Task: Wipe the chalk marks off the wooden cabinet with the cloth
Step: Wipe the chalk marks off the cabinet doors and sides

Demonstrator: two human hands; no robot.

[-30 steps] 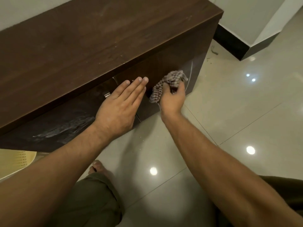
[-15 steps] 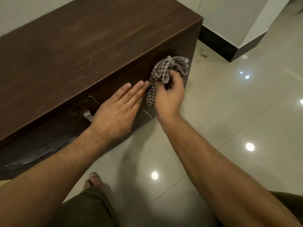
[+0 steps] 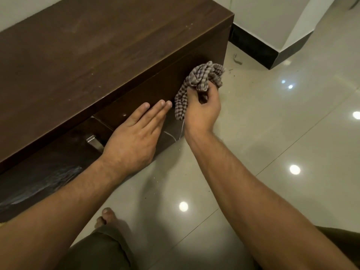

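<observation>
Though glossy — tiled floor (image 3: pixel 272 137) (perhaps gritty) beside cabinet (image 3: pixel 97 55).

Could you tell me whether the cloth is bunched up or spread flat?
Bunched: the cloth is crumpled in the right hand.

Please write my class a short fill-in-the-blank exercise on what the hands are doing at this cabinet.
1. The right hand grips the cloth; the left hand holds ____.
2. The left hand lies flat against the cabinet's ____ face.
3. The foot on the floor is ____.
Missing words: nothing; front; bare.
</observation>
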